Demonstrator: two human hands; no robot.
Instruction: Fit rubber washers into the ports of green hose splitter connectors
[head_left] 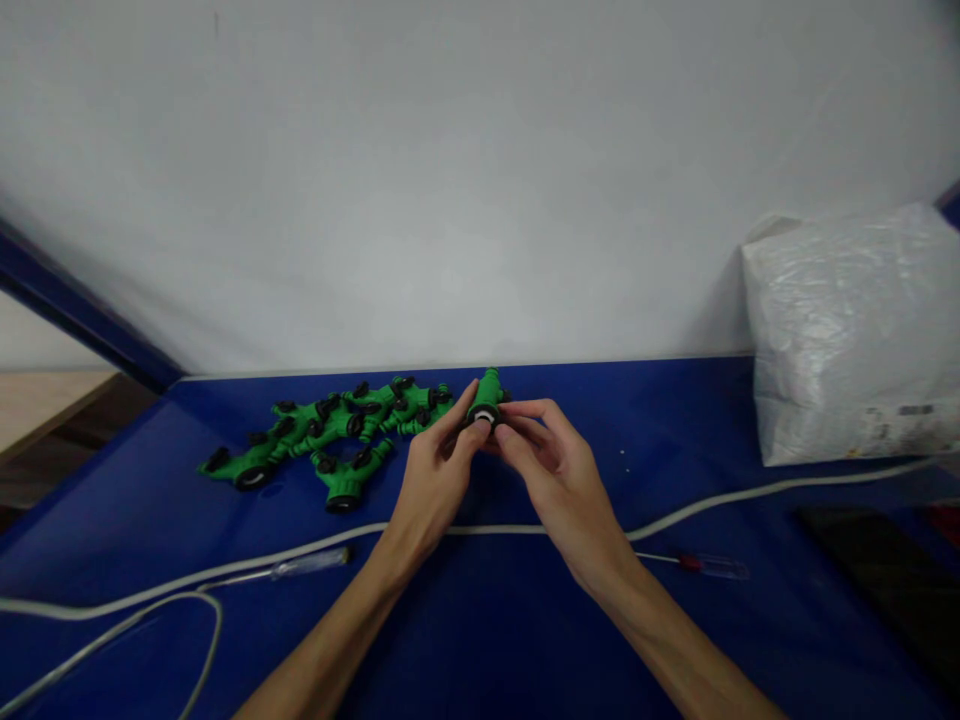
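Between my two hands is a green hose splitter with a black collar, its round opening turned toward me. My left hand grips it from the left, the thumb at the opening's rim. My right hand closes on it from the right, with that thumb also by the rim. Fingers cover much of its underside. Left of my hands lie several like green Y-shaped hose splitters with black valve levers in a pile. One splitter sits nearer to me, its black collar facing forward.
A white cable crosses the blue tabletop and loops at left. A clear-handled screwdriver lies left, a red-and-clear one right. A wrapped white package stands at right, a dark flat object before it. A pale wall rises behind.
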